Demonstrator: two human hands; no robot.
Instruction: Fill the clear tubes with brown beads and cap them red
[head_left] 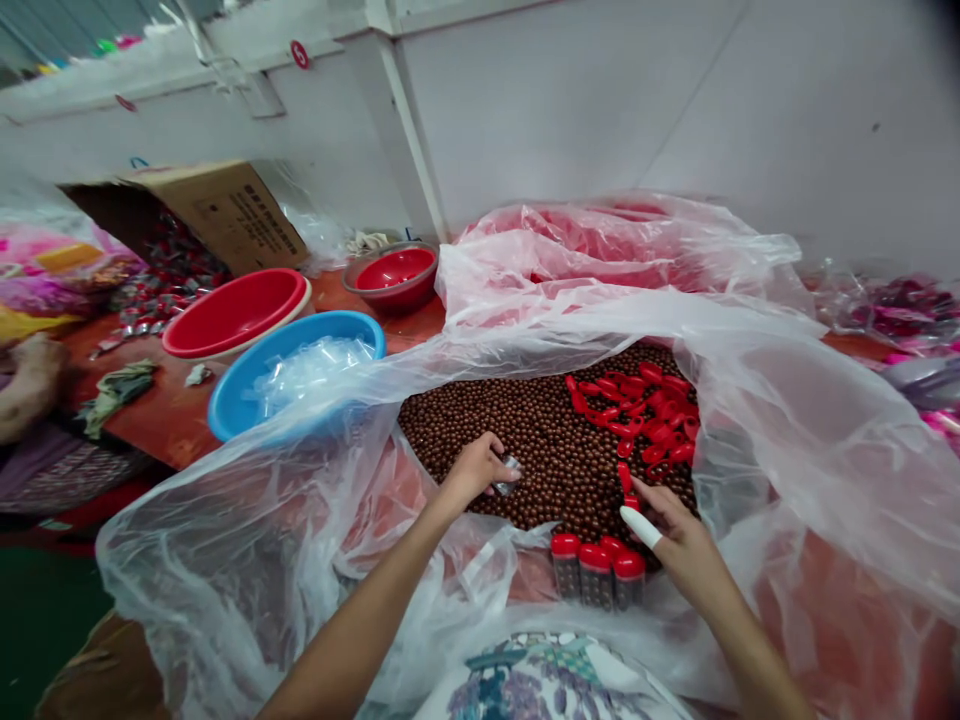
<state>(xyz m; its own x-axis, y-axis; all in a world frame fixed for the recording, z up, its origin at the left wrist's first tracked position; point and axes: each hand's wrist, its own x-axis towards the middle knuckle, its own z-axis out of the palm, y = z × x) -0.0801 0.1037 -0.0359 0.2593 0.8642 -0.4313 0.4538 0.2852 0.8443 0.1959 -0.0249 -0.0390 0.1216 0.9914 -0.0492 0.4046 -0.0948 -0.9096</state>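
Small round brown balls [480, 410] lie heaped inside an opened clear plastic sheet. Over the near part of the heap, my left hand [477, 468] is closed around a small clear container [508, 474], its mouth close to the balls. My right hand [671, 525], with a white cover on one finger, pinches a red flip cap [626, 480] above the balls. Several more red caps [660, 415] are piled on the heap's far right. Just below my right hand, several filled clear containers with red caps [596, 570] stand together at the near edge.
Left of the sheet are a blue basin [225, 400] with clear plastic pieces, a red basin [236, 310] and a smaller red bowl [397, 270]. A tipped cardboard box [232, 215] spills small items. Another person's arm [30, 385] shows at far left. Bagged red items [600, 245] lie behind.
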